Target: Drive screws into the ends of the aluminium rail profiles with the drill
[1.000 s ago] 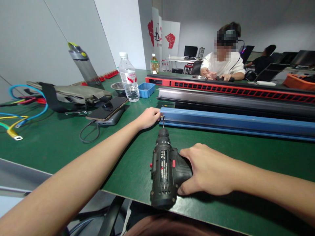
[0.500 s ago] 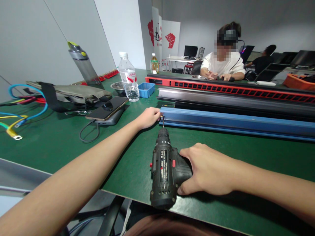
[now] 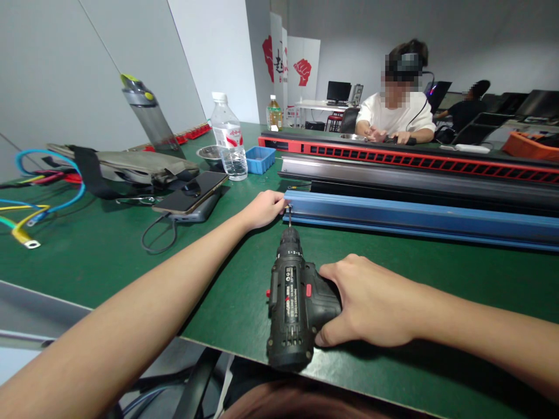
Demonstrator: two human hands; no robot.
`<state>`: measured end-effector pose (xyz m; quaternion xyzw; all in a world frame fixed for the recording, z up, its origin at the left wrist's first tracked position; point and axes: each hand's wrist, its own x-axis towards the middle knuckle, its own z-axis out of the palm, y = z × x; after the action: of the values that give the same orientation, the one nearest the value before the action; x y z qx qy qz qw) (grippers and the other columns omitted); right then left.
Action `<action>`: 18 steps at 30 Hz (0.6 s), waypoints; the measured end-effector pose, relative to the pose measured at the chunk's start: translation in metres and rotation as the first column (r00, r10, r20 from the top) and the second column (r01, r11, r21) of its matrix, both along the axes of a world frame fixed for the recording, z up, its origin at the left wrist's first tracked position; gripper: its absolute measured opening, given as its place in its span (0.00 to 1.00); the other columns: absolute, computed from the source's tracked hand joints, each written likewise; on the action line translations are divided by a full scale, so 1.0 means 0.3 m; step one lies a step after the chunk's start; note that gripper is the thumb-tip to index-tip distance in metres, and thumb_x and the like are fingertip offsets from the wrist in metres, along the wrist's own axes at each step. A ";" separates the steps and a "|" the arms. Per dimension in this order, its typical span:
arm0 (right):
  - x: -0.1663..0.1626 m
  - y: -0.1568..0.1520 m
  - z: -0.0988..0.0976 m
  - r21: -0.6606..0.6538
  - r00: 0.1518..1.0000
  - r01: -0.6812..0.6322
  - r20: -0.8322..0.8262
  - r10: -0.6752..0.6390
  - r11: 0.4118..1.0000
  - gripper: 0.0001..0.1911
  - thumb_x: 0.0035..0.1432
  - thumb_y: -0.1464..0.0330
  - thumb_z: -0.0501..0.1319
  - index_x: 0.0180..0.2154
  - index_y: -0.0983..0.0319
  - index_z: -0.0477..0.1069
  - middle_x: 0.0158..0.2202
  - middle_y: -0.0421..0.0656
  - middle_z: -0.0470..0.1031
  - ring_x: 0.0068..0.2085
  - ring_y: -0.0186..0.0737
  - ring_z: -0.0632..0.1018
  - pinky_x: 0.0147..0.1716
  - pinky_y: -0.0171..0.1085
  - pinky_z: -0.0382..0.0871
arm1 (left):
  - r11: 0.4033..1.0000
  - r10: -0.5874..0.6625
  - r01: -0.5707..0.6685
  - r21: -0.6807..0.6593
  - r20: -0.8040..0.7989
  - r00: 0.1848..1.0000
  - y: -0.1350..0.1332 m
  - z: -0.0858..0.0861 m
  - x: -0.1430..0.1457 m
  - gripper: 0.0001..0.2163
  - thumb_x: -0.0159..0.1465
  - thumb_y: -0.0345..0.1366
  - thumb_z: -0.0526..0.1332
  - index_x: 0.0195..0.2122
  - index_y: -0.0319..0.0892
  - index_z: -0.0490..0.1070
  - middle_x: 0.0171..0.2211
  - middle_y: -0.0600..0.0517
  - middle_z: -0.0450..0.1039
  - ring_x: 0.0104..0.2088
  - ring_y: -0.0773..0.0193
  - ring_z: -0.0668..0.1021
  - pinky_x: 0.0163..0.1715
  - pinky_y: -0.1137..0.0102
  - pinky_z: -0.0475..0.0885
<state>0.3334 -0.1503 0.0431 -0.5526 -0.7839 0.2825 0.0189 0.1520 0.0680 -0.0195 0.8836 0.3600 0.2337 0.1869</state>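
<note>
My right hand [image 3: 371,302] is wrapped round the grip of a black cordless drill [image 3: 292,302] that lies on the green table [image 3: 109,256], its bit pointing at the near end of a long blue metal rail [image 3: 414,218]. My left hand [image 3: 264,208] reaches to that same end of the rail, its fingers curled and pinched at the spot where the drill bit meets it. What the fingers pinch is too small to make out.
Behind the blue rail lie a grey rail [image 3: 414,180] and a red slotted rail [image 3: 414,157]. A phone on a power bank [image 3: 192,198], a water bottle [image 3: 229,139], a blue tray [image 3: 259,158], a grey bag [image 3: 126,166] and coloured cables [image 3: 30,203] sit left. Another person [image 3: 395,110] works across the table.
</note>
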 end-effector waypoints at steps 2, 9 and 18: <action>0.000 0.000 0.001 -0.001 1.000 -0.002 0.002 0.002 1.000 0.20 0.41 0.51 0.70 0.28 0.59 0.70 0.21 0.35 0.68 0.21 0.33 0.64 0.21 0.33 0.56 | 1.000 0.002 -0.002 -0.001 0.001 1.000 0.001 0.000 0.000 0.16 0.63 0.40 0.50 0.18 0.42 0.61 0.18 0.54 0.64 0.23 0.66 0.66 0.27 0.72 0.58; 0.001 0.002 -0.004 -0.015 1.000 0.005 0.012 -0.005 1.000 0.20 0.42 0.51 0.69 0.29 0.59 0.72 0.22 0.36 0.70 0.22 0.34 0.66 0.22 0.34 0.57 | 1.000 -0.019 0.019 0.010 0.016 1.000 0.004 -0.002 -0.001 0.17 0.63 0.41 0.49 0.18 0.42 0.61 0.18 0.54 0.64 0.23 0.66 0.66 0.26 0.72 0.58; -0.003 -0.001 0.000 -0.005 1.000 0.004 -0.003 -0.004 1.000 0.20 0.41 0.51 0.70 0.28 0.59 0.71 0.21 0.35 0.68 0.21 0.33 0.64 0.21 0.34 0.56 | 1.000 -0.019 0.019 0.013 0.013 1.000 0.003 -0.001 0.000 0.16 0.62 0.40 0.49 0.18 0.42 0.61 0.18 0.54 0.64 0.23 0.66 0.66 0.26 0.72 0.58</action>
<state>0.3325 -0.1505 0.0431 -0.5541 -0.7818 0.2853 0.0190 0.1519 0.0690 -0.0197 0.8866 0.3489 0.2403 0.1857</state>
